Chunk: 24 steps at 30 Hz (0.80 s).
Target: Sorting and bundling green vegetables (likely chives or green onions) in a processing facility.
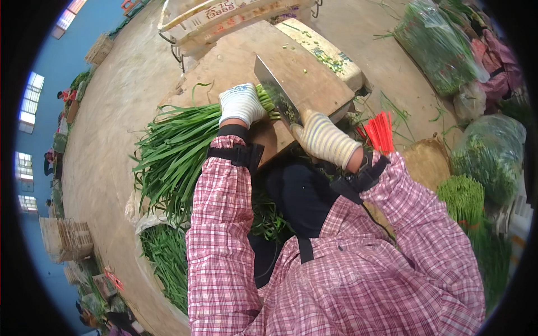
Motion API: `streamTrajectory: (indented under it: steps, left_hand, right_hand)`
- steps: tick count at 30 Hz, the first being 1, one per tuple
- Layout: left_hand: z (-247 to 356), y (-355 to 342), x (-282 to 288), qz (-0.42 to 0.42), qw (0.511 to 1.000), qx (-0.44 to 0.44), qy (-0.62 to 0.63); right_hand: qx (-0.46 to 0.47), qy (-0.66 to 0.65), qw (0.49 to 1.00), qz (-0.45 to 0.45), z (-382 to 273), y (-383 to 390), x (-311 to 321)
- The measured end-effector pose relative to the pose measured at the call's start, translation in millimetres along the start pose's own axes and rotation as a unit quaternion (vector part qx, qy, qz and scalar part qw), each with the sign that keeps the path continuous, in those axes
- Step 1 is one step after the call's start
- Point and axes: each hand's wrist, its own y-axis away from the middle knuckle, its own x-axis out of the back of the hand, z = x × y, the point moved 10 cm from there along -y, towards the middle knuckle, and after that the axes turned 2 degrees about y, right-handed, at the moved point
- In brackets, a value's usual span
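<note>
My left hand (pixel 242 104), in a striped white work glove, is closed round the stem end of a big bundle of garlic chives (pixel 179 147). Their long green leaves fan out to the left and hang past the edge of a wooden board (pixel 230 56). In my right hand (pixel 326 138), gloved too, is the handle of a cleaver (pixel 273 87). The broad blade stands upright on edge at the stem ends, just right of my left hand, with green bits stuck to it. Whether it touches the stems I cannot tell.
Beyond the board stands a white plastic crate (pixel 224 25); chopped ends lie on a pale foam box (pixel 325 56). Red strips (pixel 380 132) hang at the board's right. Bagged greens (pixel 434 50) and a green bundle (pixel 462 196) flank the right; more leaves (pixel 165 263) lie at lower left.
</note>
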Motion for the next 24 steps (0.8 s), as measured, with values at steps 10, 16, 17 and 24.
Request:
streamTrajectory:
  steps: [10,16,17,24]
  left_hand:
    - [-3,-1,-5,0.014,1.0,0.004,0.006]
    - [6,-11,-8,-0.004,1.0,-0.021,0.013]
    - [-2,-9,-10,-0.002,1.0,-0.011,0.023]
    - [0,-4,5,0.032,0.999,-0.011,0.009]
  right_hand:
    - [0.155,0.211,0.965,-0.03,-24,-39,-26]
    - [0.183,0.232,0.955,0.018,-22,-87,-34]
    - [0.033,0.077,0.995,-0.055,-2,-95,-38]
    - [0.271,0.295,0.916,-0.016,-36,-61,-43]
